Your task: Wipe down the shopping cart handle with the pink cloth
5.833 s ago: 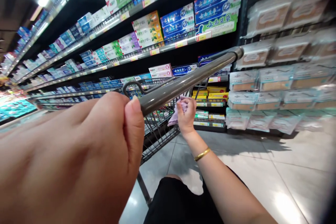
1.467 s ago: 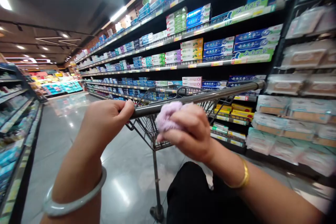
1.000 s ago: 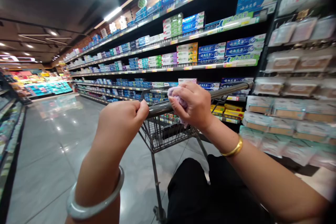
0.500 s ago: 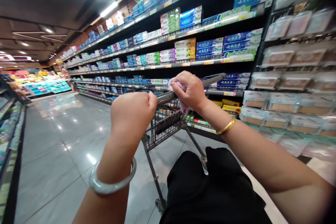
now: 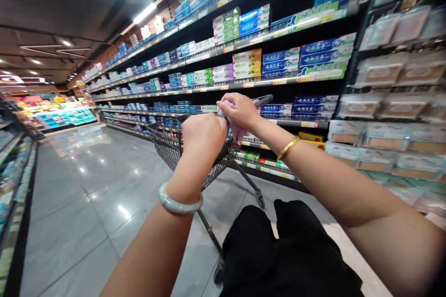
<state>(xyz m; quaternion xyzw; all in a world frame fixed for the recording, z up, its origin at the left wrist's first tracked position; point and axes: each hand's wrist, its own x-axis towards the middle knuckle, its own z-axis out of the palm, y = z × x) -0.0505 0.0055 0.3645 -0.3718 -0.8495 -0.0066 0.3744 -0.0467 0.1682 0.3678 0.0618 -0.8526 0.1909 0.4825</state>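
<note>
A grey shopping cart (image 5: 166, 147) stands in front of me, turned at an angle, its wire basket partly hidden behind my arms. My left hand (image 5: 204, 134) is closed in a fist around the cart's handle, which it mostly covers; a pale bangle circles that wrist. Close beside it, my right hand (image 5: 244, 112) grips a light purple cloth (image 5: 239, 133) against the handle bar (image 5: 264, 100). Part of the cloth hangs below the fingers. A gold bracelet (image 5: 288, 148) sits on the right wrist.
Long shelves (image 5: 244, 84) of boxed goods run along the right side of the aisle. Hanging packs (image 5: 381, 133) fill a rack at far right. Another shelf (image 5: 14, 195) borders the left. Shiny tiled floor (image 5: 80, 213) lies between, with a lit display (image 5: 64, 113) at the far end.
The cart has swung round, its basket now showing further left. My left hand has moved right and slightly up, closer to my right hand, which has shifted a little left with the cloth.
</note>
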